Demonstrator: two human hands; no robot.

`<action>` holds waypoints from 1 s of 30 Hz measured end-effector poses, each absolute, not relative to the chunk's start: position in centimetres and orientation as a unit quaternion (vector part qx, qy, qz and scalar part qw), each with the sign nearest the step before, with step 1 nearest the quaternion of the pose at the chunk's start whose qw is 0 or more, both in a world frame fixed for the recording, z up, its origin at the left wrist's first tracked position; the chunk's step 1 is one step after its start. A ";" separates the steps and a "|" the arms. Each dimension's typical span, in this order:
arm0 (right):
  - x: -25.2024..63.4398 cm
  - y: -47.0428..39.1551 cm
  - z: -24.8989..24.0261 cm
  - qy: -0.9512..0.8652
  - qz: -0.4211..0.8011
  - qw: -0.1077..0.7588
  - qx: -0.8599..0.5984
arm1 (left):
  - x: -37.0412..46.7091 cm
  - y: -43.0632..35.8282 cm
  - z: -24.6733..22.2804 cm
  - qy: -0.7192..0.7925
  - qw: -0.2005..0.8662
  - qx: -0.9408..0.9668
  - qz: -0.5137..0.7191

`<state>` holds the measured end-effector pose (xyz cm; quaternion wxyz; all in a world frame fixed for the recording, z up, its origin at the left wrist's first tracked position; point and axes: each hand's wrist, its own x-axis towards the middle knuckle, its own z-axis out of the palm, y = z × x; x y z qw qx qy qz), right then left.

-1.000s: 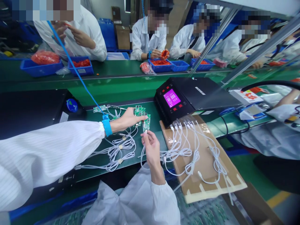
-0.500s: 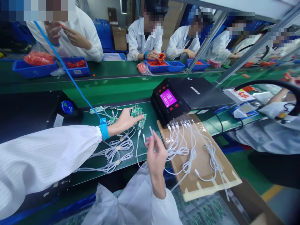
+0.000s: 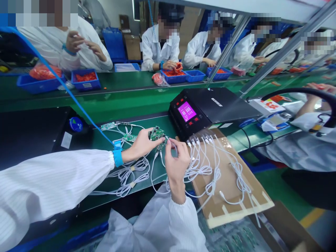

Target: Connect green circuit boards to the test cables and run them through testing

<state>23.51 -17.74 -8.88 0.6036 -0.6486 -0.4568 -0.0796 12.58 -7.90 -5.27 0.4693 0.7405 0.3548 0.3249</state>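
Note:
My left hand [image 3: 144, 144] grips several green circuit boards [image 3: 157, 133], thumb pressed on their near side. Two white cable plugs [image 3: 156, 154] meet the lower edge of these boards. My right hand [image 3: 177, 159] pinches a slim white cable end [image 3: 168, 138] against the boards' right edge; the fingers partly cover it, so I cannot tell whether it is seated. Other green boards [image 3: 130, 138] with cables lie just left of my left hand. Coiled white cables [image 3: 131, 168] rest on the green table below my left wrist.
A black tester with a lit magenta screen [image 3: 187, 112] stands to the right, white cables running from it over a cardboard sheet [image 3: 210, 208]. At left is a black box [image 3: 34, 129]. A blue wrist cord [image 3: 65, 89] crosses the view. Co-workers sit behind blue bins [image 3: 86, 84].
My right hand has moved up, bringing the white cable end to the boards' right edge. The boards in my left hand have tilted and shifted slightly.

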 end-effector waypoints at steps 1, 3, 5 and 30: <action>23.5 -17.7 -8.9 -0.456 -0.082 0.604 -0.648 | 12.6 -7.9 -5.3 0.354 0.473 0.739 0.325; 23.5 -17.5 -9.0 -0.453 -0.089 0.603 -0.650 | 12.6 -8.0 -5.3 0.352 0.477 0.737 0.323; 23.5 -17.4 -9.0 -0.451 -0.093 0.602 -0.653 | 12.7 -8.0 -5.2 0.352 0.480 0.736 0.321; 23.5 -16.6 -9.3 -0.445 -0.053 0.610 -0.654 | 12.7 -8.3 -4.7 0.334 0.448 0.765 0.322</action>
